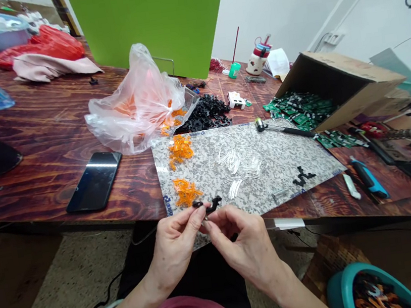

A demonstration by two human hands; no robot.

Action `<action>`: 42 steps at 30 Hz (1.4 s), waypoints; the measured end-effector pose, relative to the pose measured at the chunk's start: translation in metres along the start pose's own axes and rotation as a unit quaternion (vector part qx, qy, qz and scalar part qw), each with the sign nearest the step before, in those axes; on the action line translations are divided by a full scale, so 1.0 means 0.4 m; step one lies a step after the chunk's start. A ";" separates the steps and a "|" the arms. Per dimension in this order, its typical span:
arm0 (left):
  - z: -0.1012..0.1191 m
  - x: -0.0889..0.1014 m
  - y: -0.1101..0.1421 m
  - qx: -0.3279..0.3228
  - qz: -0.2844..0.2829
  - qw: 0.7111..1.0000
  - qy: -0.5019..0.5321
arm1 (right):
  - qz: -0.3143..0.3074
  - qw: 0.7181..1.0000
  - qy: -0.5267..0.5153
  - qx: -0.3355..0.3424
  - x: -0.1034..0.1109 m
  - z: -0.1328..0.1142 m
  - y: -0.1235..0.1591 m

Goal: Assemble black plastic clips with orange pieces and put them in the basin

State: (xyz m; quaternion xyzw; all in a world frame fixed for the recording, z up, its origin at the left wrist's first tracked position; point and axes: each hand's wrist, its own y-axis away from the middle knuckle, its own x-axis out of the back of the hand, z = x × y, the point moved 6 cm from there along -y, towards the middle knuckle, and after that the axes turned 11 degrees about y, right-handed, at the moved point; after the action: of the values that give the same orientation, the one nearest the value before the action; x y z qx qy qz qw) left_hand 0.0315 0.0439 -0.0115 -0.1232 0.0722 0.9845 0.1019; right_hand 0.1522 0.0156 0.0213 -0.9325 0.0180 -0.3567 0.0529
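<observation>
black plastic piece [208, 205] between left hand [175, 250], right hand [245, 250]

Open air over lap [204, 281], speckled board [268, 165] ahead, teal tub [361, 280] right

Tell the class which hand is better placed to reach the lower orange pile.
Left, probably: the left hand sits closer to the orange pile, though it pinches the black plastic piece, and the right hand is farther away.

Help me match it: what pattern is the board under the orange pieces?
The board: grey-white speckle, head view.
</observation>
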 end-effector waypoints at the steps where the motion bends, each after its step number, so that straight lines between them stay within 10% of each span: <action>1: 0.006 0.001 -0.001 -0.010 0.002 1.000 -0.011 | 0.000 1.000 -0.005 -0.003 0.000 0.000 0.001; 21: 0.040 -0.013 -0.002 -0.162 -0.112 0.936 -0.293 | -0.062 0.996 -0.013 -0.062 0.008 0.046 -0.027; 35: 0.032 -0.021 -0.001 -0.026 -0.251 0.935 -0.251 | -0.159 0.957 0.215 0.110 0.036 0.007 -0.049; 42: -0.002 0.002 -0.012 0.073 -0.172 0.974 -0.130 | 0.001 0.970 0.177 0.168 0.068 0.030 -0.041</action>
State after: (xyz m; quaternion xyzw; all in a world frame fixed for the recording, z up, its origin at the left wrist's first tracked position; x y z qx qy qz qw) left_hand 0.0319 0.0487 -0.0132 0.0029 0.1078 0.9518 0.2870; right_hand 0.1803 0.0311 0.0321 -0.8326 -0.0319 -0.5136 0.2049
